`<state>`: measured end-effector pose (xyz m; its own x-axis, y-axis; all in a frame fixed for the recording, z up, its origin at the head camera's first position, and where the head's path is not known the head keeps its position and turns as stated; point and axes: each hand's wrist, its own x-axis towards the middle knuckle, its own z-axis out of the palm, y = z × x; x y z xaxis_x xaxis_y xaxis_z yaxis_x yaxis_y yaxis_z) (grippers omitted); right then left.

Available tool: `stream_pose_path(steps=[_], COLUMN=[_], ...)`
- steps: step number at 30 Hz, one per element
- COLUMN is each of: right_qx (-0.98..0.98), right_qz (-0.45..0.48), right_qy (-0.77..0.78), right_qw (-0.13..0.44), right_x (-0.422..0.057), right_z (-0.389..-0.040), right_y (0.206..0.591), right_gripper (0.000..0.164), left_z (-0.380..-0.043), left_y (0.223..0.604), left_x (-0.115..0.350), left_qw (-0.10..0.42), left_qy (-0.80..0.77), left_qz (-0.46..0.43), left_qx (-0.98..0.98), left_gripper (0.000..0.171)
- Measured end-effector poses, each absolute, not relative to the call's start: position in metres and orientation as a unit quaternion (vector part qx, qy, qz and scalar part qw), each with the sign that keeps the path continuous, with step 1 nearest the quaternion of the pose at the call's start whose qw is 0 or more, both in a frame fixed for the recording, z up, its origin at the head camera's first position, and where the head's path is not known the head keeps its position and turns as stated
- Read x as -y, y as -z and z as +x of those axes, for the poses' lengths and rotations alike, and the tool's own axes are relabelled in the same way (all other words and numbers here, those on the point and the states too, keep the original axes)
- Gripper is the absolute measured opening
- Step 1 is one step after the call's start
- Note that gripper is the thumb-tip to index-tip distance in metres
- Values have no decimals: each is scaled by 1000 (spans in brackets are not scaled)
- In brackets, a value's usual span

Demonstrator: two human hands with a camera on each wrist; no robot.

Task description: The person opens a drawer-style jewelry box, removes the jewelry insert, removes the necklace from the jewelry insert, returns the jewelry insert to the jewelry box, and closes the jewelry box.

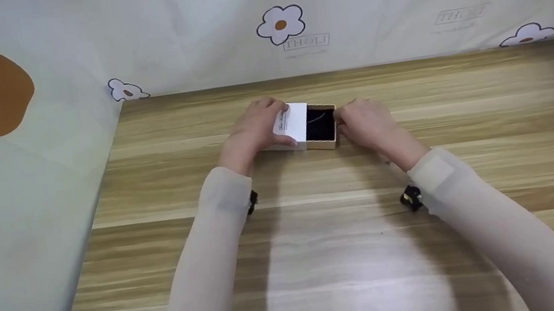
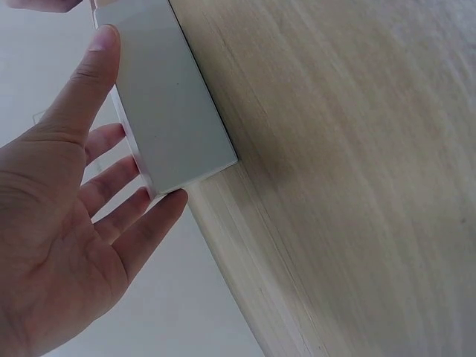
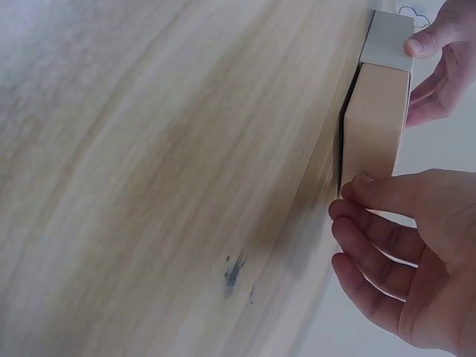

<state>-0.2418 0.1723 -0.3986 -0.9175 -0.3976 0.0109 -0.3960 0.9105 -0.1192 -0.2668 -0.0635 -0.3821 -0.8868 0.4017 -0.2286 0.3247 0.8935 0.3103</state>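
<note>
A small drawer-style jewelry box lies on the table, its tan inner drawer (image 1: 322,143) partly out of the white sleeve (image 1: 297,123). Black padding (image 1: 320,126) lines the drawer, and a thin chain (image 1: 316,118) lies across it. My left hand (image 1: 254,129) holds the sleeve from the left, thumb on the near side and fingers on the far side; the left wrist view shows the thumb on the sleeve's side wall. At the drawer's outer end, my right hand (image 1: 367,121) pinches the end wall between thumb and index finger. Its other fingers curl loosely in the right wrist view.
The wood-grain table (image 1: 356,253) extends around the box. A pale printed cloth (image 1: 196,42) with flowers and brown shapes rises along the back and left. Small black devices (image 1: 411,198) sit at both wrists. A dark mark (image 3: 233,274) shows on the tabletop in the right wrist view.
</note>
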Motion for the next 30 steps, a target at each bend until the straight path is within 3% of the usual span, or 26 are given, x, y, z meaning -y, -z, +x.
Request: stream_pose_path(steps=[30], right_qx=[-978], right_qz=[-199], right_qy=[59], right_qw=[6], right_x=[-178], right_z=[-240], right_y=[399], right_gripper=[12], left_z=[-267], left_y=[383], left_x=[66], left_qw=[145], left_qy=[-137], left_qz=[195], left_qx=[-960], left_gripper=[86])
